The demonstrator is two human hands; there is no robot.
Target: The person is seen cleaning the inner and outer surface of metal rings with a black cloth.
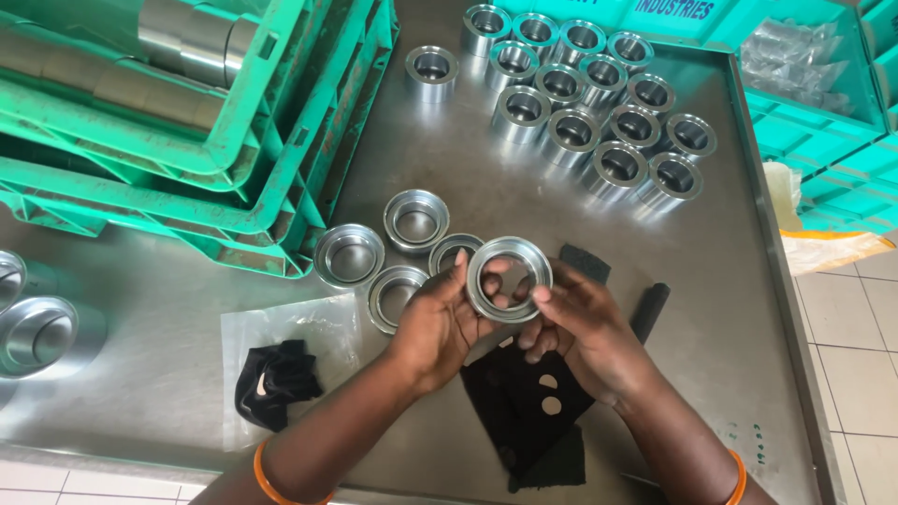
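Rings of bright metal lie in two groups on the steel bench [711, 309], and one more ring [510, 279] is held up between both hands. It is a judgement only, but the work seems to be somewhere in the middle: the tidy cluster of taller sleeves [589, 103] at the far side of the bench looks like one sorted lot, while four shallow rings [398, 252] lie loosely just behind the hands, and I cannot tell which of these two groups is finished and which is waiting. One single sleeve [431, 72] stands apart from the cluster, to its left.

The left hand [440, 323] is closed around the left edge of the held ring, with the thumb on the front rim and the fingers behind it. The right hand [575, 323] grips the right and lower edge, its fingertips curled on the rim. So both hands are partly closed on the same ring, which stands nearly upright, lifted above the bench, with its opening turned to the camera.

Under the hands lies a black cloth [524, 411] with small holes. A clear plastic bag [290, 346] with a dark bundle on it lies near the left forearm. Green crates [187, 140] stand at the far left.
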